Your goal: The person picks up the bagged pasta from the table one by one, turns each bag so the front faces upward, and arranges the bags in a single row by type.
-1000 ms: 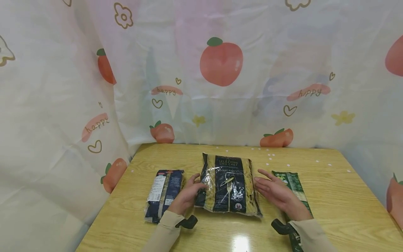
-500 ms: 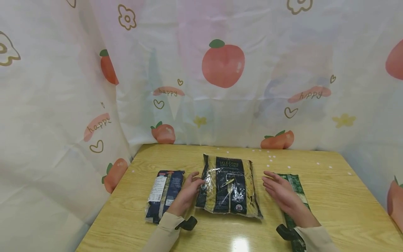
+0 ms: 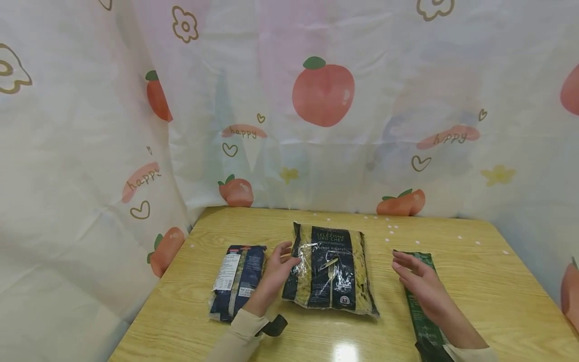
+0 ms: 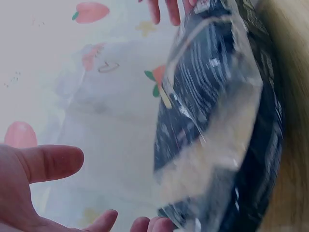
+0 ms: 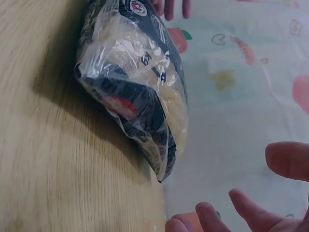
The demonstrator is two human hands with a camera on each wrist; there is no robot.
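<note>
While the large pasta bag [image 3: 331,274] lay on the desk [image 3: 493,286] between the blue packet [image 3: 231,281] and the green packet [image 3: 421,317], the left hand [image 3: 275,271], fingers loosely extended and holding nothing, hovered at the bag's left edge, contact unclear; the right hand [image 3: 425,286], likewise empty, hung above the green packet. So slack a bag probably wanted even, flat-fingered pressure from both sides.

The right hand [image 3: 422,284] hides part of the green packet [image 3: 421,314] toward the table's [image 3: 488,291] right edge; a black wrist strap [image 3: 431,349] covers its near end. The blue pasta packet's [image 3: 236,287] label print is too small to read. The penne rigate bag [image 3: 331,269] is blurred in the left wrist view. The table's near edge is cut off.
</note>
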